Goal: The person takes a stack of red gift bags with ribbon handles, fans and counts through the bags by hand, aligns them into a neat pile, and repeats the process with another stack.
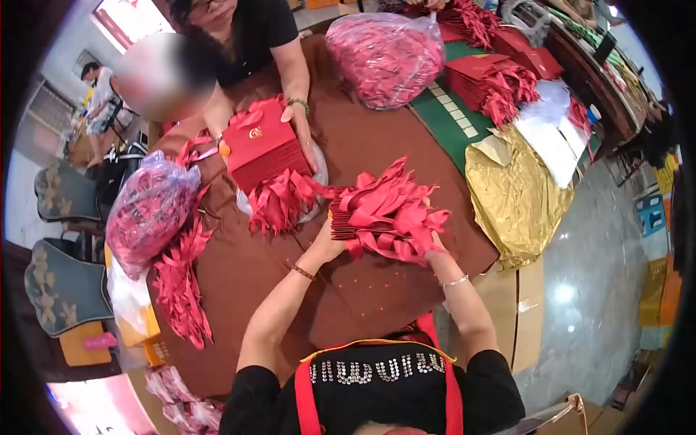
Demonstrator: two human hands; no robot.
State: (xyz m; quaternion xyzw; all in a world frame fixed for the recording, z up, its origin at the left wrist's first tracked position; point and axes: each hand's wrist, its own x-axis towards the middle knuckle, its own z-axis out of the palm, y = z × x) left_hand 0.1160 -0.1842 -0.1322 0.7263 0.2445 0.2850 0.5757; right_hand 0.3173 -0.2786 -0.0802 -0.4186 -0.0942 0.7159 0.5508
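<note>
Red stack (342, 226) over brown cloth (239, 290), my left hand (330, 243) and right hand (438, 249) gripping opposite sides, fingertips partly hidden; even pressure should hold edges square under loose ribbons (391, 209).

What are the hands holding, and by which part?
A stack of red bags with ribbons, held by its sides: left hand at the left end, right hand at the right, its fingers partly hidden.

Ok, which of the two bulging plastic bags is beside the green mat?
The far bag, by the mat; the other bag lies at the table's left, near the chairs.
</note>
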